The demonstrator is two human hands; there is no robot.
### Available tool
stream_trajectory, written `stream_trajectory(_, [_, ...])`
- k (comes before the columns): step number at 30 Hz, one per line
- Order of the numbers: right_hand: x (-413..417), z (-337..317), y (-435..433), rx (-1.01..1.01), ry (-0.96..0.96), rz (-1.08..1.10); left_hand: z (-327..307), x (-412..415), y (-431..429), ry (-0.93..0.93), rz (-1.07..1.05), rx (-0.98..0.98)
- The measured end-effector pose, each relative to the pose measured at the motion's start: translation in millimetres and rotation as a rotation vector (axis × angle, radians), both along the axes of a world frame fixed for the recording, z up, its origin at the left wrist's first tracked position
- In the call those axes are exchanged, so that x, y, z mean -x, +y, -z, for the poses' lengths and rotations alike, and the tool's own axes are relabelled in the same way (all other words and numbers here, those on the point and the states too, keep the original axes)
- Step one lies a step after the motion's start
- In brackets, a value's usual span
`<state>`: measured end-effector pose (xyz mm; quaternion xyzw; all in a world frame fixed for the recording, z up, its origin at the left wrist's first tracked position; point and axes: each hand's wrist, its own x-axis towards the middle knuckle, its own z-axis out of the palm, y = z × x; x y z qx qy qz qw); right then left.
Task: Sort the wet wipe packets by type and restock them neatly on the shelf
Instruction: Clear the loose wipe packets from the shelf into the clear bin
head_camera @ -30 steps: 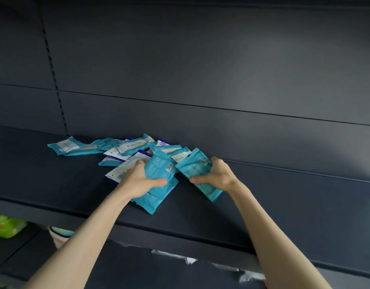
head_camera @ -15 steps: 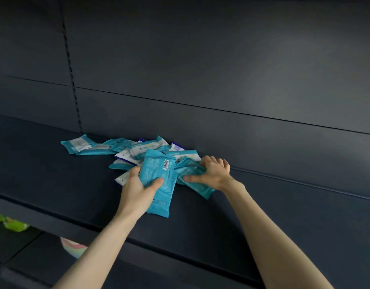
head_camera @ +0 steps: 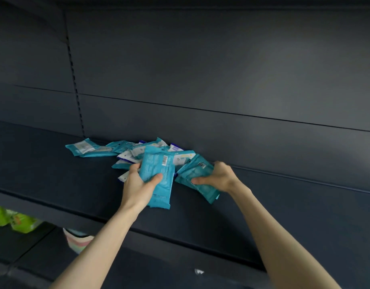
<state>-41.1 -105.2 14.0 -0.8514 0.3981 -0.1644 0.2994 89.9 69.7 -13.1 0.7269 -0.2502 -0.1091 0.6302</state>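
Observation:
A loose pile of teal and white wet wipe packets (head_camera: 125, 150) lies on the dark shelf (head_camera: 44, 176), close to its back wall. My left hand (head_camera: 139, 185) grips a teal packet (head_camera: 159, 176) with its barcode side up, held upright in front of the pile. My right hand (head_camera: 218, 177) holds another teal packet (head_camera: 197, 178), thumb on top, tilted down to the right and just above the shelf. One teal packet with a white label (head_camera: 82, 147) lies apart at the pile's left end.
The shelf's dark back panel (head_camera: 200, 80) rises right behind the pile, with a slotted upright (head_camera: 74, 80) at the left. Green packages (head_camera: 15, 221) and a pastel striped item (head_camera: 78, 243) sit on a lower shelf at the bottom left.
My right hand has lifted its teal packet out of the pile and drawn it to the right. My left hand still holds its packet, now more upright.

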Motion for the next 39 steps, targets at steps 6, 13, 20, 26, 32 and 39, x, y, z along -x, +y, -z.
stream_trajectory(6, [20.4,-3.8,65.4,-0.398,-0.63,-0.014,-19.1,25.3,64.1,0.25,0.157,0.276])
stream_trajectory(13, [3.6,9.0,218.2,-0.638,-0.934,-0.154,-15.3,6.0,199.6,0.346,0.301,0.424])
stream_trajectory(20, [-78.0,66.6,399.7,-0.798,-0.827,-0.218,25.0,-64.6,384.8,0.371,0.316,0.327])
stream_trajectory(26, [-155.2,108.0,503.5,-0.861,-0.813,-0.176,63.8,-141.7,494.1,0.398,0.167,0.295])
stream_trajectory(32, [-234.5,167.3,541.3,-0.967,-0.658,-0.143,125.7,-221.1,528.1,0.552,0.163,0.215])
stream_trajectory(39, [-324.4,271.5,556.6,-1.13,-0.539,0.073,223.3,-318.3,526.8,0.762,0.143,0.011])
